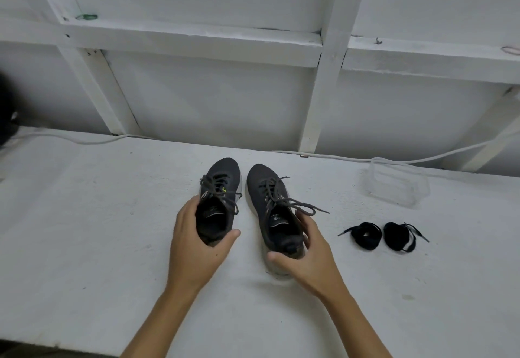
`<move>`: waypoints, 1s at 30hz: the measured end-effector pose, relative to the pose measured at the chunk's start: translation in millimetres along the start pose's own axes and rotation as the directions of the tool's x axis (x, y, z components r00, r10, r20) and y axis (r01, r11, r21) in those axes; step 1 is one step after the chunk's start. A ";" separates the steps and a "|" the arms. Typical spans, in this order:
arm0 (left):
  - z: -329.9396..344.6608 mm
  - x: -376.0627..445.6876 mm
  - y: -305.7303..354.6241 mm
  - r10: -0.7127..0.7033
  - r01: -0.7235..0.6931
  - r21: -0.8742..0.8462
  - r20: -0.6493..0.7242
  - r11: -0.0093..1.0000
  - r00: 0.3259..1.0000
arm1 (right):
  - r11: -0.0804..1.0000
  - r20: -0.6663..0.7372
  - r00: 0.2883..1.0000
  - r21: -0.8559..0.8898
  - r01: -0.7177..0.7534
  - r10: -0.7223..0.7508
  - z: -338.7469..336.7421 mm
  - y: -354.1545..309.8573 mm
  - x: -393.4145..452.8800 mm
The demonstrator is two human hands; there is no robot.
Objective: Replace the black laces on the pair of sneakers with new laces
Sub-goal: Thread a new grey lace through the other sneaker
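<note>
Head view: both sneakers stand side by side on the white table (84, 217), toes pointing away from the person, long axes nearly parallel. Left hand (194, 248) cups the heel of the left sneaker (222, 188); right hand (304, 248) wraps the heel of the right sneaker (270, 203). Old laces loose, not yet pulled. Two coiled new laces (365, 235) lie just right of the right hand, so nearer it

dark charcoal sneakers (242, 203) with grey-black laces (284, 200) and one tiny neon green tag (224, 189), two jet black lace bundles (384, 236), plain white counter (98, 217), green band (86, 17) on the white shelf (180, 35)
</note>
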State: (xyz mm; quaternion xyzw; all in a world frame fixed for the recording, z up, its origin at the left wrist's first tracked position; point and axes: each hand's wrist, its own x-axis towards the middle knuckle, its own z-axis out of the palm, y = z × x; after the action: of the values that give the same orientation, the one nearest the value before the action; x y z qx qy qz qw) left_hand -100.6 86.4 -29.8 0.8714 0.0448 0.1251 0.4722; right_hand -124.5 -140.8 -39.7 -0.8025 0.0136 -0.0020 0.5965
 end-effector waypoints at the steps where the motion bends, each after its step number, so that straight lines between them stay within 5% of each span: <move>1: -0.8 -2.6 -5.9 -0.062 0.062 -0.027 0.033 0.998 0.998 | 1.000 -0.012 1.000 -0.009 0.002 -0.002 2.6 1.7 -0.7; 10: 12.6 2.0 -33.3 -0.213 0.223 -0.183 0.074 0.957 0.974 | 0.998 -0.220 0.975 -0.064 0.007 -0.021 34.5 9.6 -4.5; 20: 49.9 16.9 -19.5 -0.133 0.146 -0.260 0.066 0.954 0.989 | 1.000 -0.374 0.927 0.005 0.006 -0.004 54.8 12.2 14.0; 30: 87.6 67.1 -18.4 0.013 0.041 -0.246 0.211 0.968 0.977 | 1.000 -0.352 0.936 -0.016 0.009 -0.014 36.0 24.9 65.1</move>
State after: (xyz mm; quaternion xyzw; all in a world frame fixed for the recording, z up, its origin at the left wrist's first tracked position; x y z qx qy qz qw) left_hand -12.3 38.6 -79.2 0.8133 -0.0154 0.0332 0.5807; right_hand -59.1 -115.1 -74.8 -0.7936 0.1154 -0.1490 0.5786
